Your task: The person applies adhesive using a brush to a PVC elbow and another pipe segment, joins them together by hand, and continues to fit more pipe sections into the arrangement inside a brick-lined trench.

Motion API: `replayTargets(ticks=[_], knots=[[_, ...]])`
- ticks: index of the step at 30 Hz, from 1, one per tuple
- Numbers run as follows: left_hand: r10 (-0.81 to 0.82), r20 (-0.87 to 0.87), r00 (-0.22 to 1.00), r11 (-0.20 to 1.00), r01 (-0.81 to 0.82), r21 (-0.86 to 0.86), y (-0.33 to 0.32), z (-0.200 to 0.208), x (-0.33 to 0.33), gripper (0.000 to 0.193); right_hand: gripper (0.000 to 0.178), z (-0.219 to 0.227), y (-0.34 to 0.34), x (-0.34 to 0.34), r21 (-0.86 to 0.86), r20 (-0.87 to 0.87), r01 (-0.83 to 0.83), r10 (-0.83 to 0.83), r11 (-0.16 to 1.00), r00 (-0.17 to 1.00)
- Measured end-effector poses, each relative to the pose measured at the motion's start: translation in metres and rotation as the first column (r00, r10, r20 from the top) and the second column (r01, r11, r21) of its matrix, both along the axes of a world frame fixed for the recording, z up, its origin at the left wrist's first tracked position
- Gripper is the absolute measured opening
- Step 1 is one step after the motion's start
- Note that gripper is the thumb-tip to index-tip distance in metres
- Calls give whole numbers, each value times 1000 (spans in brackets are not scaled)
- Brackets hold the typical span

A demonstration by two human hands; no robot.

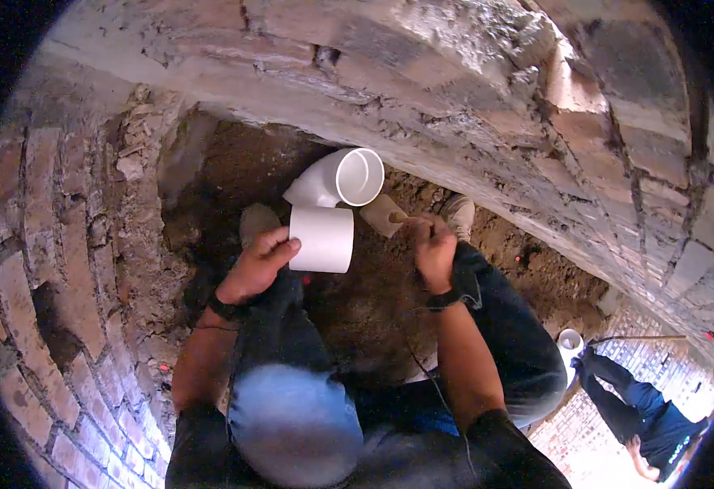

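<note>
My left hand (260, 262) grips a short white plastic pipe piece (322, 240) by its left side, thumb on the outer wall. Just beyond it, a white pipe elbow (316, 181) rises from the dirt, its round mouth facing up and to the right. My right hand (435, 254) is closed, fingers pinched together, to the right of the pipe piece. A dull tan, roughly rectangular thing (382, 215) lies between that hand and the elbow. A small yellowish tip (398, 217) shows between it and my fingers; whether I hold it is unclear.
Brick walls close in on the left (55, 269) and along the far right side (455, 90). Loose soil (349, 314) lies between my shoes. At the lower right, another person (638, 399) in dark clothes is near a white pipe (570, 341). A thin cable (424, 371) hangs by my right arm.
</note>
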State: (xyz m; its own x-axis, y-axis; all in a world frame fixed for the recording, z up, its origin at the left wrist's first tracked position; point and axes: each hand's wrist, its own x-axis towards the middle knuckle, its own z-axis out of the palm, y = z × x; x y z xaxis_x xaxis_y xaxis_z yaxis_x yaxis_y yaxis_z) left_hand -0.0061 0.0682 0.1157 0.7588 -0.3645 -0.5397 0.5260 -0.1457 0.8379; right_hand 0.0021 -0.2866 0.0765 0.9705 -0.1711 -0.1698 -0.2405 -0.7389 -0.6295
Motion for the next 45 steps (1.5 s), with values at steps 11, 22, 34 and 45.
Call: replayTargets(ticks=[11, 22, 34, 45], knots=[[65, 42, 997, 998, -65, -6, -22, 3, 18, 28, 21, 58, -32, -16, 491, -66, 447, -480, 748, 875], [-14, 257, 966, 996, -8, 84, -17, 4, 15, 24, 19, 99, 33, 19, 613, -192, 314, -248, 725, 949], [248, 129, 960, 964, -258, 68, -12, 14, 14, 27, 18, 124, 67, 18, 502, -96, 201, -177, 841, 980], [288, 227, 930, 945, -314, 91, -4, 12, 17, 30, 18, 122, 84, 1, 532, 36, 141, -189, 835, 981]])
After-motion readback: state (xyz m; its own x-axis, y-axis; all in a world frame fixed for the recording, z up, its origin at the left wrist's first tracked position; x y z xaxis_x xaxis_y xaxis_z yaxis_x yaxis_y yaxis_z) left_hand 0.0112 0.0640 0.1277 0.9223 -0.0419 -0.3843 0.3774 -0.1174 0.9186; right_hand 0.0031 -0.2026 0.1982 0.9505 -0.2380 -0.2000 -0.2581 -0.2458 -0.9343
